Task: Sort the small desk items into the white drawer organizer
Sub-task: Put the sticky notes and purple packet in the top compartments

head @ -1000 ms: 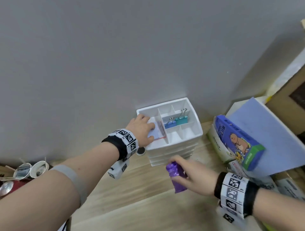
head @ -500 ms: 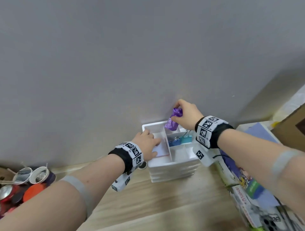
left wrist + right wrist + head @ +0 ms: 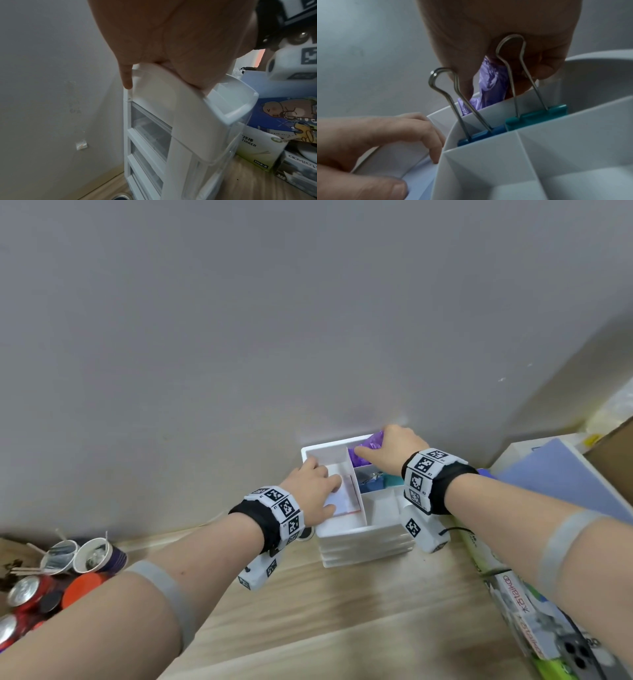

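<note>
The white drawer organizer (image 3: 342, 530) stands against the grey wall on a wooden surface. My left hand (image 3: 318, 487) lies over its left rim, fingers bent into the long left compartment onto a white note pad (image 3: 344, 498). In the left wrist view the palm (image 3: 171, 40) presses on the organizer (image 3: 188, 121) rim. My right hand (image 3: 383, 446) grips a crumpled purple plastic roll (image 3: 368, 445) and holds it down in the back compartment. The right wrist view shows the roll (image 3: 491, 86) partly behind the divider. A blue binder clip (image 3: 481, 135) and a teal binder clip (image 3: 537, 116) sit one compartment nearer.
Drink cans and paper cups (image 3: 85, 556) crowd the far left. Printed boxes (image 3: 548, 628) and a blue folder (image 3: 565, 481) stand close to the organizer's right side. A small dark round object (image 3: 306, 532) lies at its left foot. Bare wood (image 3: 342, 611) stretches in front.
My right hand carried the purple roll from in front of the organizer up over its back and has lowered it into the back compartment. The left hand stayed on the left rim.
</note>
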Demonstrator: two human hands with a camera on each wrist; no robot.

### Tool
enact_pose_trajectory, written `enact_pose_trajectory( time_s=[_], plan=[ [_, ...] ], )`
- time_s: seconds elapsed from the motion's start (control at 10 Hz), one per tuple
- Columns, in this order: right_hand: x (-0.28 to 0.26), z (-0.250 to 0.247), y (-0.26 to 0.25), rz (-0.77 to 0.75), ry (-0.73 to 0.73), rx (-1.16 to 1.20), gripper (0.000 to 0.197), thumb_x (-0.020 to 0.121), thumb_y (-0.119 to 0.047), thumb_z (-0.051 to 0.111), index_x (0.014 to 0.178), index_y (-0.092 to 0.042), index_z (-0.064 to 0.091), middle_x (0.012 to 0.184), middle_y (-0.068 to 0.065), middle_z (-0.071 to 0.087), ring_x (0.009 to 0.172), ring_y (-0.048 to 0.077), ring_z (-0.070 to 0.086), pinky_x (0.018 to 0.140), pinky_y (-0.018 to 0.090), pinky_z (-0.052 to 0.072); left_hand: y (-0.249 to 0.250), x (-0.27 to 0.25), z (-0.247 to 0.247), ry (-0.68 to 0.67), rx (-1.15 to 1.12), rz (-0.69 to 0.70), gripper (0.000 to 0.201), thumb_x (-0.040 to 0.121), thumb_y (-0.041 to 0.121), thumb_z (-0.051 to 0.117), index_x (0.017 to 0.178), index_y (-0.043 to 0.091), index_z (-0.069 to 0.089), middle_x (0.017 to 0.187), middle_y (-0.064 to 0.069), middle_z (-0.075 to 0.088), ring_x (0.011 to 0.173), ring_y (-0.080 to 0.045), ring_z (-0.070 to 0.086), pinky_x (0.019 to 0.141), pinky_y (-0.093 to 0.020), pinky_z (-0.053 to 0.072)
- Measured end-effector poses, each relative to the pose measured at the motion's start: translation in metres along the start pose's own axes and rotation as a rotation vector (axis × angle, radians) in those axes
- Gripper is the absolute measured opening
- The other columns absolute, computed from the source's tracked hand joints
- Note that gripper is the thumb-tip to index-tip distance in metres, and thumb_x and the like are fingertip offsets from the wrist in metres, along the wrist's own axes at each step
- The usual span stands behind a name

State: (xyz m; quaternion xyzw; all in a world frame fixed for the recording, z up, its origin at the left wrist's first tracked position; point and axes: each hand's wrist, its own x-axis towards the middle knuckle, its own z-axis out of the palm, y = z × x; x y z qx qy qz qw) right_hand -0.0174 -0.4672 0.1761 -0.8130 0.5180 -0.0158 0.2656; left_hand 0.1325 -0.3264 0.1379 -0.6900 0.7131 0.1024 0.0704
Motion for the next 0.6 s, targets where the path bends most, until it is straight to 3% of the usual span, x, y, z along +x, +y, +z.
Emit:
enact_pose_trajectory(
  time_s=[0.2, 0.3, 0.4, 0.5, 0.6],
  plan=[
    [-0.008, -0.006, 0.004, -0.003, 0.14, 0.02, 0.032, 0.082, -0.048, 0.054, 0.094, -0.019, 0.054, 0.093, 0.005, 0.063, 0.087, 0.03, 0.059, 0.069, 0.034, 0.043, -0.002, -0.003, 0.003, 0.05, -0.088, 0.027, 0.039, 0.086, 0.038, 0.057, 0.119, 0.017, 0.056, 0.121, -0.004, 0.054, 0.119, -0.026, 0.036, 0.097, -0.041, 0.045],
    [-0.008, -0.008, 0.01, -0.06, 0.175, 0.03, 0.039, 0.083, -0.047, 0.056, 0.106, -0.017, 0.057, 0.106, 0.007, 0.063, 0.099, 0.03, 0.057, 0.075, 0.035, 0.044, -0.002, -0.007, 0.003, 0.057, -0.077, 0.041, 0.041, 0.087, 0.039, 0.056, 0.122, 0.017, 0.055, 0.13, -0.004, 0.05, 0.123, -0.025, 0.036, 0.099, -0.041, 0.043],
    [-0.013, -0.011, 0.01, -0.1, 0.211, 0.032, 0.041, 0.085, -0.043, 0.057, 0.115, -0.015, 0.057, 0.118, 0.009, 0.059, 0.112, 0.03, 0.052, 0.087, 0.039, 0.045, 0.001, -0.014, 0.002, 0.044, -0.08, 0.013, 0.047, 0.088, 0.04, 0.056, 0.129, 0.017, 0.052, 0.148, -0.007, 0.037, 0.137, -0.026, 0.027, 0.107, -0.042, 0.038],
    [-0.021, -0.011, 0.007, -0.129, 0.265, 0.13, 0.034, 0.088, -0.034, 0.058, 0.112, -0.011, 0.06, 0.118, 0.01, 0.06, 0.115, 0.032, 0.05, 0.09, 0.039, 0.044, 0.005, -0.027, 0.0, 0.074, -0.059, 0.007, 0.052, 0.088, 0.039, 0.054, 0.134, 0.014, 0.049, 0.155, -0.012, 0.028, 0.144, -0.029, 0.02, 0.112, -0.043, 0.034],
    [-0.045, -0.009, 0.014, -0.256, 0.316, 0.218, 0.022, 0.087, -0.023, 0.06, 0.106, -0.012, 0.062, 0.108, 0.006, 0.06, 0.109, 0.028, 0.052, 0.085, 0.033, 0.041, 0.016, -0.052, 0.007, 0.091, -0.025, 0.067, 0.055, 0.088, 0.039, 0.051, 0.136, 0.013, 0.046, 0.158, -0.016, 0.025, 0.147, -0.033, 0.019, 0.114, -0.045, 0.032]
  ],
)
